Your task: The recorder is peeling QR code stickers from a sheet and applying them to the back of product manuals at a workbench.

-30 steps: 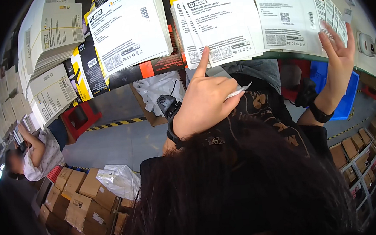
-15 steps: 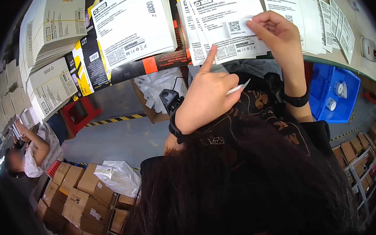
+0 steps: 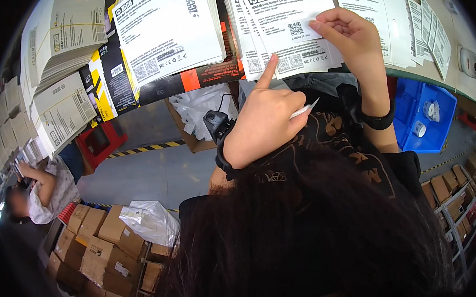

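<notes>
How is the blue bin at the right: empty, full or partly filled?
The blue bin is partly filled: two small white things lie inside, with bare blue around them.

Matt paper cards (image 3: 273, 18) — and a smooth plastic bin (image 3: 412, 97).

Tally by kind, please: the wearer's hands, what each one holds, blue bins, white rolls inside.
Hands, left hand and right hand: 2
White pointed piece, left: 1
Square-code label, right: 1
Blue bin: 1
White rolls: 2
Total: 7
</notes>
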